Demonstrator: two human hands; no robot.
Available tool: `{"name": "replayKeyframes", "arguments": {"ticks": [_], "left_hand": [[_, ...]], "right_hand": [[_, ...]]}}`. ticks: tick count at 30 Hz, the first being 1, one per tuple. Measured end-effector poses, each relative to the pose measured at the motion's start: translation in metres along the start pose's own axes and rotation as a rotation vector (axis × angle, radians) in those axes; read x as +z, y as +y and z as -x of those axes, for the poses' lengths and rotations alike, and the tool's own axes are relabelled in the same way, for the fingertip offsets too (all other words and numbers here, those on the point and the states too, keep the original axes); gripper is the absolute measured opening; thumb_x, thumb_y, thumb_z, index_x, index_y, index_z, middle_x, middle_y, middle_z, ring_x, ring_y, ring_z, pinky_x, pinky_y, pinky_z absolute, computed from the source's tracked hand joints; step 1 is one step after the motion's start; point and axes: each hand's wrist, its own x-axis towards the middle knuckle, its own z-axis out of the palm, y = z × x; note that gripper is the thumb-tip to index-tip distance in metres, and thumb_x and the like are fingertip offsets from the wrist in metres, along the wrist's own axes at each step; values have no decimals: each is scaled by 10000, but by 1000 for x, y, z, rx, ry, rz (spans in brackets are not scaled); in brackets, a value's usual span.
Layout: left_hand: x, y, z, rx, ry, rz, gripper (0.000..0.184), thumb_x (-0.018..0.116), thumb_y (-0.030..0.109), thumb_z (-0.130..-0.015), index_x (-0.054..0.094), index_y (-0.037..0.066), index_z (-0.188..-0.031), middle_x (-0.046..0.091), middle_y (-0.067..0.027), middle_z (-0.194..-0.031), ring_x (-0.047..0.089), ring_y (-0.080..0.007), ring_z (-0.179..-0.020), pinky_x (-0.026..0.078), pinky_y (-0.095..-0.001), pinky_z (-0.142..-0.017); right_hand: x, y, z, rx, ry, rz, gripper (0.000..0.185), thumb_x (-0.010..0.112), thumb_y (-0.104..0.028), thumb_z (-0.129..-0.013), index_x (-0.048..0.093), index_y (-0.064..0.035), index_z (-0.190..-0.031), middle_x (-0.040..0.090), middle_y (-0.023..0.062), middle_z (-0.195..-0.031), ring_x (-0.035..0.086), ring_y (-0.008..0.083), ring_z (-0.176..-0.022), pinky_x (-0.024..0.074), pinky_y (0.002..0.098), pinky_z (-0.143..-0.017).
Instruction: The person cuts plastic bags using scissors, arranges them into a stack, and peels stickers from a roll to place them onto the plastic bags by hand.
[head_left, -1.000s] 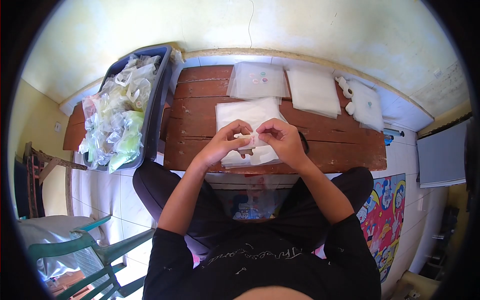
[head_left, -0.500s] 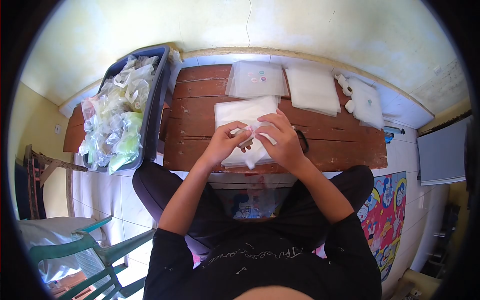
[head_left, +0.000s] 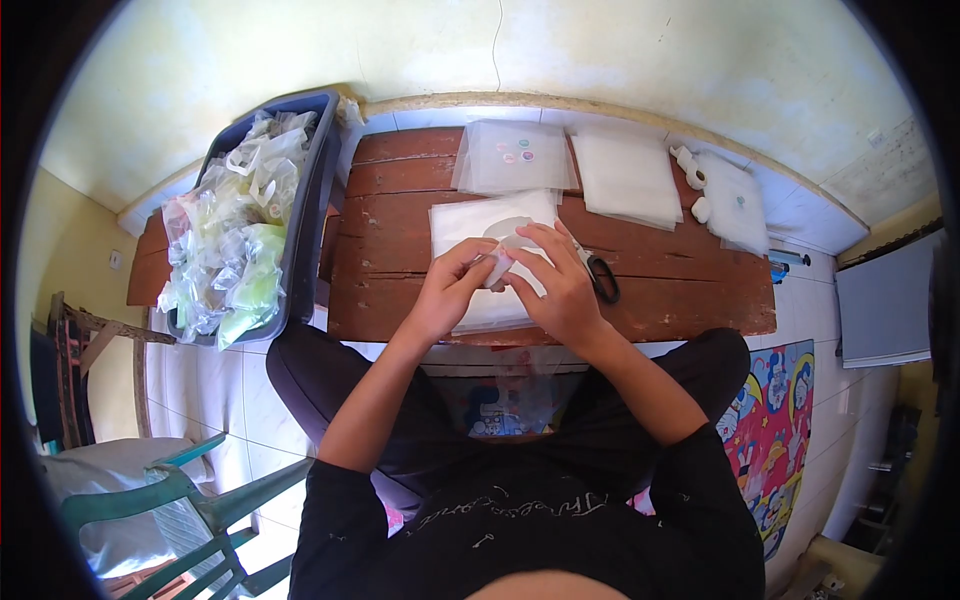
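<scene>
Over a stack of whitish plastic sheets (head_left: 458, 222) on the brown wooden table (head_left: 390, 235), both hands meet around a small pale piece (head_left: 497, 262). My left hand (head_left: 452, 285) pinches it between thumb and fingers. My right hand (head_left: 558, 285) touches its right side, with the upper fingers spread and the thumb side close to the piece. A translucent pale strip (head_left: 512, 228) curves above the fingertips. The black handle of a pair of scissors (head_left: 604, 280) lies just right of my right hand.
Further stacks of clear sheets (head_left: 625, 180) lie along the back, one with round stickers (head_left: 527, 156). White rolls (head_left: 690, 168) sit at the back right. A dark bin (head_left: 318, 180) of plastic bags stands left. A green chair (head_left: 140, 500) is at lower left.
My right hand's fingers have spread from their earlier pinch. The pale strip, which hung below the hands, now curves above them. More of the scissors' handle shows.
</scene>
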Motion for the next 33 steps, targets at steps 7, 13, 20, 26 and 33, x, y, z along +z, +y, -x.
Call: {"name": "replayKeyframes", "arguments": {"ticks": [7, 13, 20, 26, 33], "left_hand": [[0, -9, 1, 87, -15, -252, 153, 539, 64, -971, 635, -23, -1052, 644, -64, -1025, 605, -99, -893, 515, -266, -784], [7, -7, 3, 137, 80, -377, 91, 624, 28, -888, 637, -60, -908, 647, -158, -1089, 616, -144, -732, 504, -286, -691], [10, 2, 5, 190, 106, -535, 93, 633, 27, -876, 643, -62, -902, 639, -180, -1133, 647, -186, -740, 520, -293, -637], [8, 10, 4, 283, 158, -681, 91, 660, 28, -859, 648, -51, -904, 635, -188, -1146, 681, -262, -805, 541, -320, -652], [-38, 25, -7, 501, 450, -990, 88, 654, -18, -844, 657, -34, -930, 610, -188, -1201, 670, -284, -926, 548, -298, -697]], "right_hand": [[-1, -1, 0, -31, 18, 24, 245, 739, -106, -750, 673, -48, -979, 595, 115, -1190, 546, 309, -1172, 336, 536, -1086], [5, -4, 5, -83, -8, 75, 169, 690, -64, -768, 659, -19, -928, 598, 127, -1188, 554, 297, -1155, 329, 535, -1090], [7, -1, 6, -90, -40, 67, 129, 666, -28, -754, 656, -24, -882, 609, 121, -1156, 577, 269, -1095, 354, 515, -1067], [-8, -2, -3, 282, -46, -194, 104, 676, -20, -793, 670, 8, -893, 664, 109, -912, 662, 230, -838, 530, 333, -796], [-14, 15, -9, 561, 49, -709, 112, 647, -23, -885, 683, 38, -972, 712, 117, -865, 712, 174, -794, 558, 255, -703]]}}
